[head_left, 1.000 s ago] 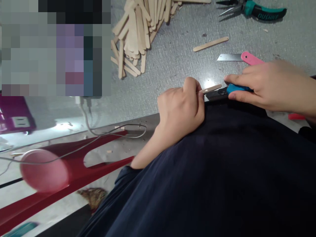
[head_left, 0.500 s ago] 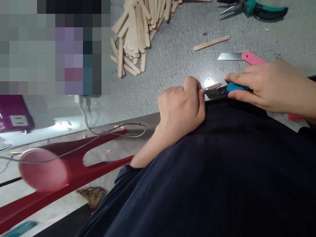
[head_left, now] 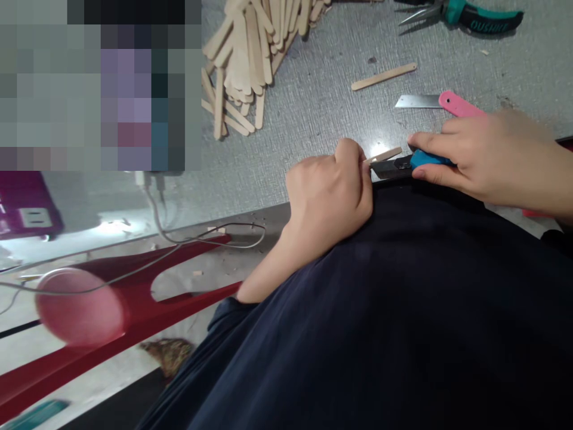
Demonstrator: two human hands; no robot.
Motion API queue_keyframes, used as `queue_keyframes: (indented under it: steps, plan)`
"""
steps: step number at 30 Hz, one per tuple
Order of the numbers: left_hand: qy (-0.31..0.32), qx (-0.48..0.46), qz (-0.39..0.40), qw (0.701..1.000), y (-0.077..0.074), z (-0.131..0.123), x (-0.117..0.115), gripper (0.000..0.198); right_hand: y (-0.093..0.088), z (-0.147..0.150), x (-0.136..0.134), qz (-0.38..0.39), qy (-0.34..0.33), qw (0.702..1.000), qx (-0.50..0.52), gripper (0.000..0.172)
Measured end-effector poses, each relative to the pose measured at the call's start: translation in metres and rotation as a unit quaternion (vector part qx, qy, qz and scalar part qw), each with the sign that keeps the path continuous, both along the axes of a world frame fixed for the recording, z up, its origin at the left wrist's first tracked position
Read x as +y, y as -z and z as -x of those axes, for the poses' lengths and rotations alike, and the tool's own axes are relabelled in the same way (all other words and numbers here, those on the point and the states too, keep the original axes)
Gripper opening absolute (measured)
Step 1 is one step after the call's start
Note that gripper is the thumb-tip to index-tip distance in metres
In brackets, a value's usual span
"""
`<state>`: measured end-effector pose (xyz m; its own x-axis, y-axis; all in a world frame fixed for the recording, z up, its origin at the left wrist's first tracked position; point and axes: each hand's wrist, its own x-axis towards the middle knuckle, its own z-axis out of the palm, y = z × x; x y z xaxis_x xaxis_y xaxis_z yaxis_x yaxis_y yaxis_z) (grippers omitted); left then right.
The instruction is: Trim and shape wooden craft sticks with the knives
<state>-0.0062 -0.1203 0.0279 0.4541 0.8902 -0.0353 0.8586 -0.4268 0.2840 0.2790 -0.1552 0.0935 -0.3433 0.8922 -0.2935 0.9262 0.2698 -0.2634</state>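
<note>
My left hand (head_left: 329, 191) is closed around one end of a wooden craft stick (head_left: 385, 155) at the table's near edge; the other end pokes out to the right. In my right hand (head_left: 481, 158) is a utility knife (head_left: 430, 160) with a blue handle and a dark blade. The blade points left, lying along the near side of the stick, its tip close to my left fingers. Just beyond my right hand lies a pink-handled knife (head_left: 456, 104) with a bare blade. Another craft stick (head_left: 384, 77) lies by itself farther back.
A heap of craft sticks (head_left: 250, 54) covers the table's back left. Green-and-black pliers (head_left: 486, 21) lie at the back right. To the left, a thin cable (head_left: 156, 218) hangs over the table edge above a red plastic stool (head_left: 134, 292). A purple object (head_left: 27, 206) sits at far left.
The free end of the held stick has tipped up slightly against the blade. Both hands stay almost where they were.
</note>
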Motion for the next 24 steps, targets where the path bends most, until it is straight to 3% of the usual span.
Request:
queue_keyframes:
  steps: [6, 13, 18, 24]
  plan:
    - [0.02, 0.013, -0.016, 1.0, 0.0, 0.0, 0.001, 0.038, 0.001, 0.006, -0.005, -0.013, 0.006, 0.999, -0.029, 0.067]
    - [0.005, 0.007, 0.037, 0.999, -0.005, 0.003, 0.004, 0.034, 0.005, 0.011, -0.008, -0.011, 0.005, 0.999, -0.05, 0.076]
    - [0.031, -0.012, -0.007, 0.999, 0.004, 0.008, 0.005, 0.037, 0.005, 0.014, -0.008, -0.007, 0.012, 0.998, -0.061, 0.076]
    - [0.014, -0.013, -0.022, 1.0, 0.01, 0.009, 0.003, 0.038, 0.003, 0.02, -0.008, -0.002, -0.005, 0.993, -0.121, 0.081]
